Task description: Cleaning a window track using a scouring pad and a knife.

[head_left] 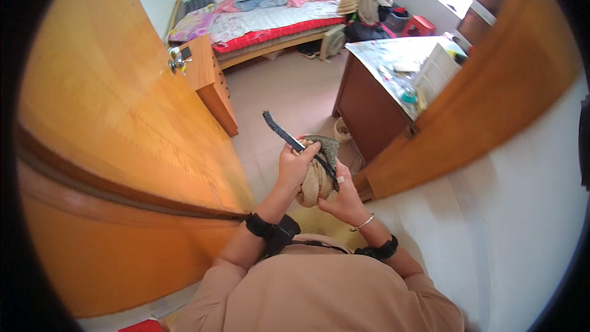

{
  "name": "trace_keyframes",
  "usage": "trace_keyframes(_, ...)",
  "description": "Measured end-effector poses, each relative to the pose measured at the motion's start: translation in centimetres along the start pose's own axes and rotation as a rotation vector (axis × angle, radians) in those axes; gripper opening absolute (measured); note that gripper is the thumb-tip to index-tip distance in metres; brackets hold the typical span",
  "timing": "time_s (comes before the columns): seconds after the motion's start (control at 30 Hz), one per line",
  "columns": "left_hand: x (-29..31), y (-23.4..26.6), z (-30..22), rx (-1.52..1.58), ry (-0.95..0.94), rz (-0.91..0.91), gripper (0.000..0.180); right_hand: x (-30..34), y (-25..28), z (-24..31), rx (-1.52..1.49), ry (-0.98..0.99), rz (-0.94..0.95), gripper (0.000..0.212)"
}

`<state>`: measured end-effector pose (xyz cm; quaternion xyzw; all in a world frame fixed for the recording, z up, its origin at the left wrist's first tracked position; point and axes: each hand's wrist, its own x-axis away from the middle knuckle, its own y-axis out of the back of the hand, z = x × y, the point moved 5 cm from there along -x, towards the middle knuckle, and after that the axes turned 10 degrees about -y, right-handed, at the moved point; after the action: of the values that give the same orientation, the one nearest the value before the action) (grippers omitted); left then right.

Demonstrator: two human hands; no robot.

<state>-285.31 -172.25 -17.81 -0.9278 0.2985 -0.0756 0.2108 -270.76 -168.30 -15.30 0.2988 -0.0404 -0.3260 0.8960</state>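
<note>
My left hand (291,165) is closed at chest height in front of me. From it a dark, narrow strip with a bristly edge, like a brush (281,129), sticks out toward the far left. Between my hands is a beige and grey bundle of soft, textured material (314,183) with a black band across it; its exact kind does not show. My right hand (345,198) grips this bundle from the right, with a pale patch on one finger and a bracelet at the wrist. Part of the bundle is hidden behind my fingers.
I am at a doorway, with an open wooden door (117,123) on my left and a wooden frame (430,141) on my right. Ahead stand a small cabinet (212,89), a bed (270,21) with rumpled bedding, and a cluttered desk (362,80). A red stool (420,25) is behind the desk.
</note>
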Motion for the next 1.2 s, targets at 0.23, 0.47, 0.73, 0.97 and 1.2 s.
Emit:
trace_keyframes(0.23,-17.2,-0.7,-0.6,0.044,0.037,0.153,0.031,-16.7,10.2,-0.7,-0.41,0.045,-0.187,0.085)
trace_keyframes(0.47,-35.2,-1.4,-5.0,-0.008,-0.056,0.217,0.031,-25.9,22.7,10.1,-1.028,0.738,-0.151,0.017)
trace_keyframes(0.73,-51.4,-4.1,-6.5,-0.062,-0.02,0.272,0.035,-40.4,24.8,13.3,-0.74,0.877,0.109,0.007)
trace_keyframes(0.97,-63.4,-7.8,-5.4,-0.093,-0.059,0.258,0.034,-49.7,28.6,6.7,-0.68,0.98,0.064,0.008)
trace_keyframes(1.2,-76.6,-13.7,-3.8,-0.047,-0.036,0.277,0.032,-61.8,34.8,0.3,-1.153,0.995,0.261,0.014)
